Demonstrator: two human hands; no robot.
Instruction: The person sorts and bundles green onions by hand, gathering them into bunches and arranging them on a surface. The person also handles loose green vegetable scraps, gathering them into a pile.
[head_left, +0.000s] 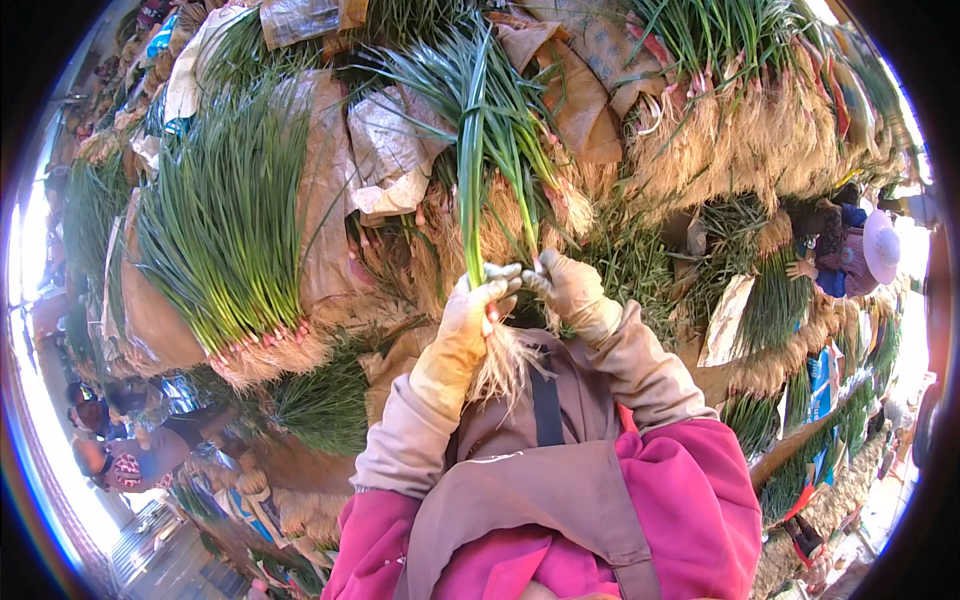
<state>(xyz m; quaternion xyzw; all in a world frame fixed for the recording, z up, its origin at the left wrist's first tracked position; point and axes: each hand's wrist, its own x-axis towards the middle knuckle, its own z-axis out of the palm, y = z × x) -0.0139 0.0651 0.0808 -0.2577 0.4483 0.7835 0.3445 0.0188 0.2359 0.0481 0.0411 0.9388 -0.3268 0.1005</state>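
Note:
My left hand (466, 319), in a worn yellowish glove, is closed around a small bunch of scallions (472, 202). Their green leaves point away from me, and the pale roots (504, 367) hang below the fist over my apron. Close beside it, my right hand (574, 289), gloved as well, pinches the lower end of a single scallion stalk (529, 225). That stalk's leaves run up into a loose heap of scallions (517, 131) just beyond both hands. The right fingertips hide the end of the stalk.
A neat row of scallions (232, 232) lies to the left, roots towards me. Another rooted pile (727, 112) is at the far right. Crumpled sacking (394, 150) and leaf scraps (634, 270) lie around. A person in a pale hat (881, 244) works at right; other people (127, 450) are at left.

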